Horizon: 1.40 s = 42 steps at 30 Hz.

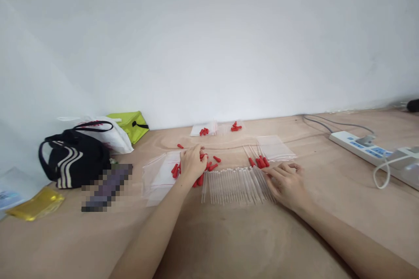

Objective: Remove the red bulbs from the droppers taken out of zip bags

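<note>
My left hand [192,165] is over a loose pile of red rubber dropper bulbs [200,180], its fingers curled together around one of them. A row of clear glass dropper tubes [229,186] lies side by side in front of me. At the right end of that row, my right hand [288,186] has its thumb and forefinger closed on a tube; the other fingers are loosely bent. Just beyond it, several tubes fitted with red bulbs [261,162] lie together, pointing away from me.
Clear zip bags [276,148] lie behind the right hand, with more bags [155,178] at left. Bagged red-bulb droppers [235,127] rest by the wall. A black bag [81,157], green box [132,124] and yellow packet [36,204] stand left; a power strip [360,150] is right.
</note>
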Tool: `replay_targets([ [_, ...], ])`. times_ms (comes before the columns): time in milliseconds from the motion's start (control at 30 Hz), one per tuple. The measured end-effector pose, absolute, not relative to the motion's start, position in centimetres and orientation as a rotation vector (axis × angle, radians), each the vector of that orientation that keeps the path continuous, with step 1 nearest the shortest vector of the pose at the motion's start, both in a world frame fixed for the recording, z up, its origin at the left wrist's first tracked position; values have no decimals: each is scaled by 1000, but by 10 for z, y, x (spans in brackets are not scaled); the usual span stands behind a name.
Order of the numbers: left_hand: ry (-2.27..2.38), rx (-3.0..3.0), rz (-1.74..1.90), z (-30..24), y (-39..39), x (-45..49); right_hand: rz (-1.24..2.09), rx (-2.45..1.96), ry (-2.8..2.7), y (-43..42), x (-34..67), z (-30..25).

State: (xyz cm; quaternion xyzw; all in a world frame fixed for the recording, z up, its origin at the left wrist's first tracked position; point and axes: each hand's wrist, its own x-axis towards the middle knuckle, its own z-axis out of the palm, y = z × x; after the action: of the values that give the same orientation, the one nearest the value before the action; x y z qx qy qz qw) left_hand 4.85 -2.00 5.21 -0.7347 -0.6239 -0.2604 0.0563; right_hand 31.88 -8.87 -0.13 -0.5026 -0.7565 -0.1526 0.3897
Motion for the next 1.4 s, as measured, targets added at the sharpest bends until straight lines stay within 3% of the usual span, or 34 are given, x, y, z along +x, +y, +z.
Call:
replay_targets([
  [333,-1938,-2222,-744,48,-22,61,-380,-1295,-2014,-94,307,0],
  [567,-1865,-2456,-528,53,-22,131,-290,-1340,-2117,-101,309,7],
  [800,-2108,-2443,-305,39,-1,193,-232,-1383,-2009,-96,314,5],
  [1000,-2182,-2394,-289,46,6,187,-263,-1360,-1894,-93,317,2],
  [1233,-1809,-2467,-533,53,-51,107,-343,-1210,-1813,-94,314,-2],
  [1400,-1138,-2487,-886,29,-93,62,-388,-1045,-2068,-106,299,6],
])
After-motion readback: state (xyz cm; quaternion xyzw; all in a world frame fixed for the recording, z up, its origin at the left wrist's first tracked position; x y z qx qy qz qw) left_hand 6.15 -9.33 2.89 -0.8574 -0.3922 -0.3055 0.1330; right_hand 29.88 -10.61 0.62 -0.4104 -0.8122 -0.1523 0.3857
